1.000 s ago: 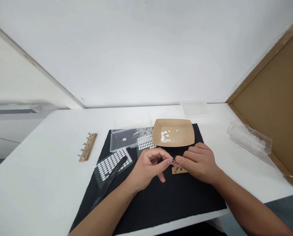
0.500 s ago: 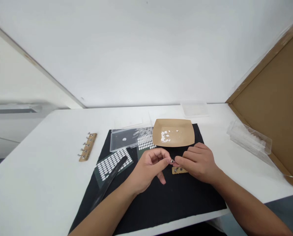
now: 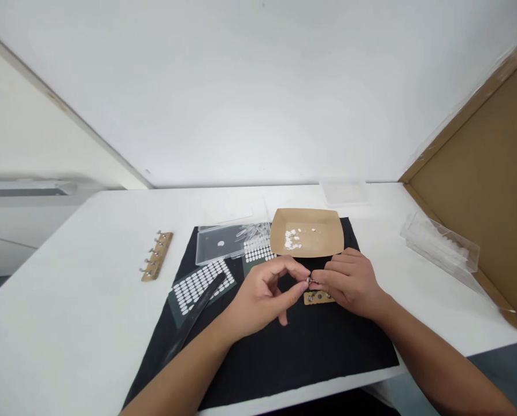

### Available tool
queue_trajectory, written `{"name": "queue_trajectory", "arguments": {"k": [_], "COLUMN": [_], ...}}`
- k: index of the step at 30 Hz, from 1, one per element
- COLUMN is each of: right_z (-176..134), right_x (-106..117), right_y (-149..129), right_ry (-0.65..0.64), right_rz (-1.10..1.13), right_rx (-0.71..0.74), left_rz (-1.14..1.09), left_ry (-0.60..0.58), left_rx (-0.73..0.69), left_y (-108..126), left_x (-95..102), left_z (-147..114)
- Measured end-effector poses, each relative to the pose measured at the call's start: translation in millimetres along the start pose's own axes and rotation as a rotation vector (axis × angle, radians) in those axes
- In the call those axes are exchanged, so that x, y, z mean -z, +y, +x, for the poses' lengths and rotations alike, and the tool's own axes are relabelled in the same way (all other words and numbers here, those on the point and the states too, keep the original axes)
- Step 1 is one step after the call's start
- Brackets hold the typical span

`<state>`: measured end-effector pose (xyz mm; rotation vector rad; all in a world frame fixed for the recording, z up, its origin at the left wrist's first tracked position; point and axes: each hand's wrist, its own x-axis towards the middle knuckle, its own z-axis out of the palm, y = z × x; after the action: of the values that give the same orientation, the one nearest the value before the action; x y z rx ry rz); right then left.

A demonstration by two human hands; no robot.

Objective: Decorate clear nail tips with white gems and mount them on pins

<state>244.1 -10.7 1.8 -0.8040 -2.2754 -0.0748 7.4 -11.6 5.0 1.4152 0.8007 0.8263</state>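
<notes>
Between the thumb and forefinger of my left hand [image 3: 269, 294] is one end of a small metal peg [image 3: 309, 279] with a round, flat-looking head. My right hand [image 3: 349, 283] pinches the other end of the peg, its fingers curled. The two hands almost meet above the black cloth [image 3: 310, 358]. Just below them lies a short cork-coloured strip [image 3: 311, 298] with metal pegs set in it, its right end hidden by my right hand. A second such strip [image 3: 158, 257], with several upright pegs, stands on the table at left.
A brown paper tray [image 3: 323, 245] holds small white bits. Sheets of white oval stickers [image 3: 198, 287], a black strap-like piece [image 3: 198, 309] and a clear box [image 3: 206, 248] of clear slivers lie left. Another clear box [image 3: 440, 242] and a large cardboard box [image 3: 479, 173] stand right.
My left hand has shifted slightly right, its forefinger now straighter on the peg's head. The right hand stays nearly in place. The view has moved a little.
</notes>
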Motion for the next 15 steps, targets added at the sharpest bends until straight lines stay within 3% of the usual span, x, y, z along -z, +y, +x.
{"name": "queue_trajectory", "arguments": {"k": [8,15], "right_z": [-3,-5], "right_x": [-4,-6], "right_y": [0,2], "right_ry": [-0.007,-0.025], "right_rz": [0.09,0.156], "right_rx": [-0.028,-0.058], "left_rz": [0.175,0.237], "left_ry": [-0.028,-0.033], "left_rx": [-0.249,-0.329], "left_y": [-1,-3], "left_x": [4.3,11.4], "left_z": [0,1]}}
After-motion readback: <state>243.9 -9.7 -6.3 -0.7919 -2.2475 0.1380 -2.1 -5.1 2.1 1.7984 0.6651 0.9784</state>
